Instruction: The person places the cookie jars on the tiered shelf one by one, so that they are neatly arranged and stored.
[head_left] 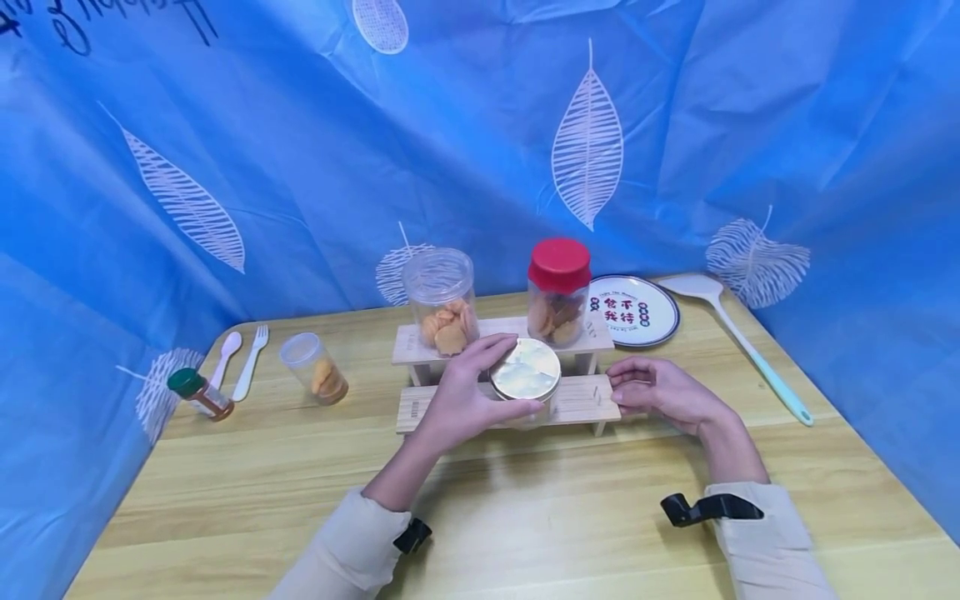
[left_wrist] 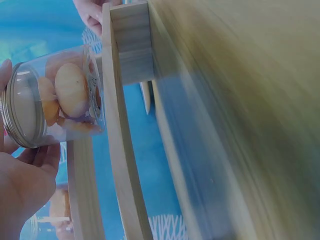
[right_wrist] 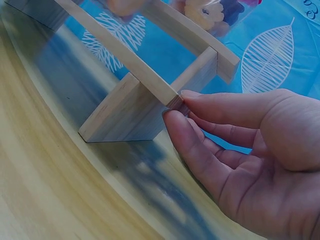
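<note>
A clear jar with a shiny metal lid (head_left: pixel 527 368) stands at the lower step of a two-step wooden rack (head_left: pixel 581 398). My left hand (head_left: pixel 468 392) wraps its fingers and thumb round the jar near the lid. Round cookies (left_wrist: pixel 71 90) show through its wall in the left wrist view, and its base is right at the plank. At the rack's right end my right hand (head_left: pixel 663 392) pinches the tip of the lower plank (right_wrist: pixel 172 97) between thumb and finger. On the upper step are a clear-lidded jar of cookies (head_left: pixel 441 300) and a red-lidded jar (head_left: pixel 559 292).
Behind the rack's right end lies a white plate (head_left: pixel 652 312), beside a long ladle-like utensil (head_left: pixel 738 333). Leftward are a small cup of cookies (head_left: pixel 315 369), a white fork (head_left: pixel 251 362), a pale spoon (head_left: pixel 225 358) and a green-capped bottle (head_left: pixel 201 393). Blue cloth (head_left: pixel 480 150) hangs behind.
</note>
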